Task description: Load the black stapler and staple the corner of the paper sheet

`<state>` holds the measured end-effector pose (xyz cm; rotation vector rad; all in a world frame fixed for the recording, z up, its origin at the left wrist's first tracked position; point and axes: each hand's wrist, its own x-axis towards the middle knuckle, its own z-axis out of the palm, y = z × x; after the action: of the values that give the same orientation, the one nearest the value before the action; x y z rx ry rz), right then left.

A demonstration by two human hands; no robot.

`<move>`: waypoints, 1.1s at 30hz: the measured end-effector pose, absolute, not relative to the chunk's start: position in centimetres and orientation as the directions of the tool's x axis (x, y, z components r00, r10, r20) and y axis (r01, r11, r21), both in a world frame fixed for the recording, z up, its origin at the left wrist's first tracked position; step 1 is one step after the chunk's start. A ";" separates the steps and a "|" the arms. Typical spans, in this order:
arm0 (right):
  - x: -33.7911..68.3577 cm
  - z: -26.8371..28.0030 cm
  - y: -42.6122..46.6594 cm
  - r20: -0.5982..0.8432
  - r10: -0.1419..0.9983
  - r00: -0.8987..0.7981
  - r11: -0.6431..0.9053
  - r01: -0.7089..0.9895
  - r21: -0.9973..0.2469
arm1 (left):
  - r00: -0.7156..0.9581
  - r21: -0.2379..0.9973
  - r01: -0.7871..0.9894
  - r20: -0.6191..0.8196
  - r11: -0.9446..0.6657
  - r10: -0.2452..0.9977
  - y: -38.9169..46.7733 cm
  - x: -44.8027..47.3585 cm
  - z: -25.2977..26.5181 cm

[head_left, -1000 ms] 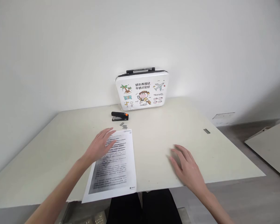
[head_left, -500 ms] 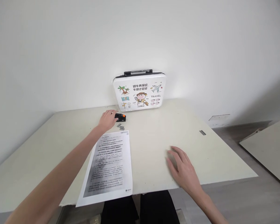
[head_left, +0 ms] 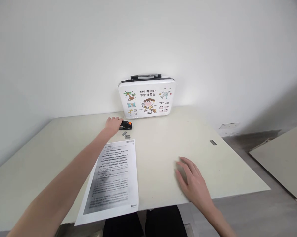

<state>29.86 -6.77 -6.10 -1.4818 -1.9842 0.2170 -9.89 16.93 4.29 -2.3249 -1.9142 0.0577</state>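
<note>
The left hand [head_left: 114,123] could knock the little staples [head_left: 126,135] about, because they lie so close to the stapler [head_left: 127,126]. Its fingers curl over one end; I can't tell if they grip. The right hand [head_left: 193,181] is empty, fingers loosely bent. The stapler, black with an orange patch, sits on the worktop [head_left: 160,144] near the white case [head_left: 137,98].

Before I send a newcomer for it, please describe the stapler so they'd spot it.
Find the white case by the wall. Just in front of its lower left corner, the left hand partly covers the stapler: black with an orange patch, unlike the small grey staple strips nearby.
</note>
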 end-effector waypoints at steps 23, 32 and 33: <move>30.9 -5.2 -6.5 0.262 0.965 -0.014 0.211 0.635 -0.743 | 0.528 0.147 0.815 0.209 -0.560 0.823 0.2 2.6 5.7; 31.5 -3.8 -6.7 0.096 0.991 0.094 0.047 0.424 -0.904 | 0.593 0.327 0.713 0.191 -0.620 0.782 -4.1 8.8 1.8; 31.5 -3.9 -6.6 0.095 0.992 0.084 0.050 0.432 -0.900 | 0.590 0.338 0.711 0.192 -0.617 0.784 -4.2 9.1 1.6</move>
<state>31.48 -6.61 -3.92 -1.5124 -1.4774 0.8325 9.10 -4.20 1.58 -2.9982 -1.4326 -0.5523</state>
